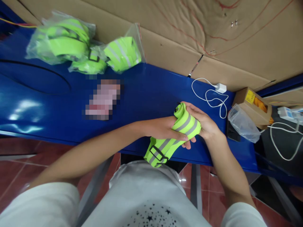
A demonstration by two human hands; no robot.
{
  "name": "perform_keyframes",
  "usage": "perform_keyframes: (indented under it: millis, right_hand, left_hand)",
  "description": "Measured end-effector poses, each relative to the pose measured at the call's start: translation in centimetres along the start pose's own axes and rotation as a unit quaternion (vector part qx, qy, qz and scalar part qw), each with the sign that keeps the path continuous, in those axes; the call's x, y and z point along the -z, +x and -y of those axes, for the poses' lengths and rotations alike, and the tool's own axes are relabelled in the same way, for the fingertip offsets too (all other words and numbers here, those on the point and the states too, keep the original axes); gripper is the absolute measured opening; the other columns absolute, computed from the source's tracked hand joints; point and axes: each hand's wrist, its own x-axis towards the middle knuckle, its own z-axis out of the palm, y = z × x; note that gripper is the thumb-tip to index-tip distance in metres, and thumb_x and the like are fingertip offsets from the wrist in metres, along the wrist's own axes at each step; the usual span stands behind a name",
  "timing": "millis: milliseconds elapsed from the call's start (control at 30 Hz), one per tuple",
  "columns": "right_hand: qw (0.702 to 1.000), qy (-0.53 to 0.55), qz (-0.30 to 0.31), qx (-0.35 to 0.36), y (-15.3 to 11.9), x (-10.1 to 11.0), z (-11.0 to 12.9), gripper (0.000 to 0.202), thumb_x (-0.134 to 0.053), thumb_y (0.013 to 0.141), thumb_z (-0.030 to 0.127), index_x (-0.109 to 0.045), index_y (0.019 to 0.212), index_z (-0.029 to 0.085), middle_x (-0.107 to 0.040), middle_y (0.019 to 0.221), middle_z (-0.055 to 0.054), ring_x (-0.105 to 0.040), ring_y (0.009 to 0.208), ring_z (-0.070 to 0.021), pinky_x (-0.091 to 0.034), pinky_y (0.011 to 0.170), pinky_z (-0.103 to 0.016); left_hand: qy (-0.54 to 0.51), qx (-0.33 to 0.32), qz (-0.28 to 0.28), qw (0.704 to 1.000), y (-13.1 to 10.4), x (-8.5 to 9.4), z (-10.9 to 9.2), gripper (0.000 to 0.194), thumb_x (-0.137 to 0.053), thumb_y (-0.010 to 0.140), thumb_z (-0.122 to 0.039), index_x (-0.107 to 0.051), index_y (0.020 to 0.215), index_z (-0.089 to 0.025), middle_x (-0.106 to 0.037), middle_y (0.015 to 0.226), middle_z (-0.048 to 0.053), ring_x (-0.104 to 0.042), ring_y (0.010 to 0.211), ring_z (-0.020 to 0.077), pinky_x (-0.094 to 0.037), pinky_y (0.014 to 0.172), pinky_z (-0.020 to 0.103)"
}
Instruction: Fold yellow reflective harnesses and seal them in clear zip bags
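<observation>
A neon-yellow reflective strap with grey stripes is partly rolled up between my two hands, over the front edge of the blue table. My left hand grips the roll from the left, its thumb lying across the striped face. Around the right side of the same roll my right hand is wrapped, and some of its fingertips show below. The loose end hangs toward my body and carries a black plastic buckle. The inside of the roll is hidden.
Several clear bags of neon straps lie at the back left. A pixelated object lies mid-left. At right are a white charger with cable, a cardboard box and a clear plastic container. Cardboard lines the back.
</observation>
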Motion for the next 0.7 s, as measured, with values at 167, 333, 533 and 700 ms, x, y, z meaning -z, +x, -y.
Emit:
perform_keyframes:
  millis: [167, 333, 533, 700]
  right_hand:
    - [0.999, -0.042, 0.006, 0.021, -0.4, -0.3, 0.0, 0.037, -0.083, 0.084, 0.049, -0.072, 0.114, 0.031, -0.076, 0.095, 0.002, -0.07, 0.073, -0.0141, -0.06, 0.064, -0.024]
    - [0.945, -0.271, -0.019, 0.182, -1.8, 0.1, 1.0, 0.038, -0.062, 0.099, 0.059, -0.08, 0.112, 0.029, -0.076, 0.116, -0.005, -0.073, 0.101, -0.0214, -0.061, 0.086, -0.034]
    - [0.903, -0.38, 0.064, 0.189, -2.3, 0.1, 0.8, 0.068, -0.074, 0.089, 0.06, -0.059, 0.149, 0.031, -0.072, 0.134, -0.006, -0.072, 0.113, -0.0287, -0.062, 0.091, -0.041]
    - [0.905, -0.34, -0.022, 0.255, -1.2, -0.4, -0.1, 0.056, -0.083, 0.084, 0.048, -0.069, 0.133, 0.024, -0.078, 0.12, -0.004, -0.075, 0.1, -0.0244, -0.062, 0.089, -0.039]
  left_hand:
    - [-0.008, 0.005, -0.013, 1.0, 0.3, 0.3, 1.0, 0.031, -0.076, 0.093, -0.037, -0.072, 0.114, -0.013, -0.08, 0.106, 0.012, -0.077, 0.099, 0.0218, -0.062, 0.091, 0.035]
    - [0.052, -0.041, -0.037, 0.997, 0.7, 0.4, 1.3, 0.027, -0.073, 0.095, -0.037, -0.075, 0.107, -0.013, -0.08, 0.105, 0.013, -0.076, 0.103, 0.0233, -0.061, 0.09, 0.034]
    - [0.062, -0.018, -0.059, 0.996, 0.5, 1.0, 1.3, 0.029, -0.078, 0.09, -0.036, -0.079, 0.109, -0.014, -0.079, 0.116, 0.013, -0.075, 0.109, 0.025, -0.061, 0.095, 0.036]
    - [-0.123, 0.028, -0.084, 0.988, 0.8, 0.6, 1.8, 0.039, -0.086, 0.081, -0.026, -0.077, 0.117, -0.015, -0.078, 0.123, 0.014, -0.076, 0.111, 0.0252, -0.059, 0.102, 0.041]
